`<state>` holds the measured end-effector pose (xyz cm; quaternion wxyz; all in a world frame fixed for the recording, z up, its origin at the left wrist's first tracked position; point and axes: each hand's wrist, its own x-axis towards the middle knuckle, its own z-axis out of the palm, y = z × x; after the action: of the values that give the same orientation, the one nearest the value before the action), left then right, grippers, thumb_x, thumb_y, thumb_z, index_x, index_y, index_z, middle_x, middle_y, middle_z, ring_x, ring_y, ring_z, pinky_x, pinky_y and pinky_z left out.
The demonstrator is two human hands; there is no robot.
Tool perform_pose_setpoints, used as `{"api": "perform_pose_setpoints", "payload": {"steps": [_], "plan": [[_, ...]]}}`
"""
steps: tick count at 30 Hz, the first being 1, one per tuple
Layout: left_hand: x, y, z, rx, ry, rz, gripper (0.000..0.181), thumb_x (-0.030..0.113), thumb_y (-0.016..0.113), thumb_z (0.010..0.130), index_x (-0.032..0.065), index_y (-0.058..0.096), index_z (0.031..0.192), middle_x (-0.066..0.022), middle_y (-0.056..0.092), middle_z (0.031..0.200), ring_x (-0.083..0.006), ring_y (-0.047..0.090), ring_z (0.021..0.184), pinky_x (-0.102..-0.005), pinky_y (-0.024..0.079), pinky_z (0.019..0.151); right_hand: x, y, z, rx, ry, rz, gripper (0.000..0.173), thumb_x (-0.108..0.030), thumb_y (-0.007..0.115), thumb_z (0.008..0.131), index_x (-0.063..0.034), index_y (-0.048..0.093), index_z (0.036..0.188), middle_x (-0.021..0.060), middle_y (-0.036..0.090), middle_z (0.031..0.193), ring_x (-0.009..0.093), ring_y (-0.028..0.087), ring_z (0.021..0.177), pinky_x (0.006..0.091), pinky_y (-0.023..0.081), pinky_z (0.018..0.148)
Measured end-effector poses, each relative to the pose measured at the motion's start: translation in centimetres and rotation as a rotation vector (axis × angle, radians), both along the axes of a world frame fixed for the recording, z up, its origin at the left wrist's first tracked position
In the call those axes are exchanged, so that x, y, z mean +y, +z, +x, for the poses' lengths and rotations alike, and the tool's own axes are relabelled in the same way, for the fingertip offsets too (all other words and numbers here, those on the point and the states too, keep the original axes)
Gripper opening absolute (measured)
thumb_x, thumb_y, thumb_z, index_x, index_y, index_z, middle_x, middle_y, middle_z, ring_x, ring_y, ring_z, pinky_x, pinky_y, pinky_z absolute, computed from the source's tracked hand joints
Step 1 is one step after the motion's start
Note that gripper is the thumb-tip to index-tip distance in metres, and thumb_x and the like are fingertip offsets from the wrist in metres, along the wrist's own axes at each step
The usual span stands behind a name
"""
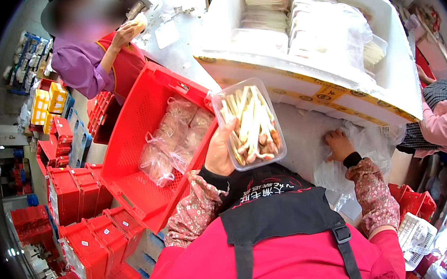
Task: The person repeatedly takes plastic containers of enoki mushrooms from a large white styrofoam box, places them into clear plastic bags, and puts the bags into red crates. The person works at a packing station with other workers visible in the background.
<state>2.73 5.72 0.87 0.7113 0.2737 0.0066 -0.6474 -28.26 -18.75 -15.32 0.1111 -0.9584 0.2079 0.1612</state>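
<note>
My left hand point(217, 150) holds a clear plastic tray point(282, 149), its thumb over the near left rim. The tray is tilted towards me and filled with pale, slender stalks point(251, 116) with pinkish-brown ends. My right hand point(337, 145) rests on clear plastic bags point(331, 177) at the right of the metal tabletop point(298, 129), fingers apart. Beyond both hands stands a large white foam box point(303, 84) banded with yellow printed tape. Inside it are several stacked packs of pale stalks point(265, 16), some partly covered by clear film.
A red plastic crate point(130, 190) holding several knotted clear bags point(173, 132) adjoins my left arm. A co-worker in a red apron point(128, 67) stands beyond it, holding something pale. Another person in pink point(446, 124) is at right. Stacked red crates point(90, 235) fill the left floor.
</note>
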Motion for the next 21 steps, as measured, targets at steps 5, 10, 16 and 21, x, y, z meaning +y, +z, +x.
{"api": "perform_pose_setpoints", "payload": {"steps": [5, 10, 16, 21], "plan": [[0.3, 0.0, 0.5, -0.028, 0.159, 0.024, 0.046, 0.037, 0.050, 0.098, 0.0053, 0.046, 0.131, -0.0120, 0.065, 0.111, -0.0201, 0.068, 0.085, -0.0321, 0.059, 0.056, -1.5, 2.2, 0.1, 0.003, -0.044, 0.312, 0.055, -0.024, 0.087, 0.055, -0.0062, 0.058, 0.099, 0.0133, 0.060, 0.098, 0.034, 0.055, 0.099, 0.0425, 0.045, 0.087], [1.3, -2.9, 2.1, 0.215, 0.131, -0.004, 0.040, 0.030, 0.052, 0.098, 0.0062, 0.047, 0.130, -0.0114, 0.064, 0.112, -0.0207, 0.068, 0.084, -0.0366, 0.059, 0.059, -2.2, 7.9, 0.6, -0.395, -0.274, 0.642, 0.025, -0.009, 0.076, 0.071, -0.0028, 0.064, 0.092, 0.0109, 0.065, 0.084, 0.024, 0.061, 0.079, 0.0331, 0.047, 0.072], [0.3, -2.5, 0.2, -0.197, 0.160, 0.079, 0.039, 0.025, 0.052, 0.098, 0.0031, 0.046, 0.129, -0.0131, 0.064, 0.109, -0.0234, 0.067, 0.084, -0.0357, 0.059, 0.060, -0.7, 18.6, 1.9, -0.865, -0.221, 0.548, 0.013, 0.002, 0.069, 0.078, 0.0019, 0.067, 0.091, 0.0074, 0.064, 0.080, 0.016, 0.059, 0.075, 0.0255, 0.044, 0.066], [-0.6, -3.5, -1.7, 0.056, -0.022, 0.147, 0.046, 0.038, 0.047, 0.100, 0.0019, 0.046, 0.128, -0.0164, 0.065, 0.106, -0.0262, 0.068, 0.080, -0.0376, 0.059, 0.059, 0.8, 22.9, 3.1, -1.105, -0.171, 0.528, 0.018, 0.004, 0.070, 0.075, 0.0012, 0.067, 0.092, 0.0079, 0.062, 0.077, 0.015, 0.055, 0.069, 0.0258, 0.043, 0.063]]}}
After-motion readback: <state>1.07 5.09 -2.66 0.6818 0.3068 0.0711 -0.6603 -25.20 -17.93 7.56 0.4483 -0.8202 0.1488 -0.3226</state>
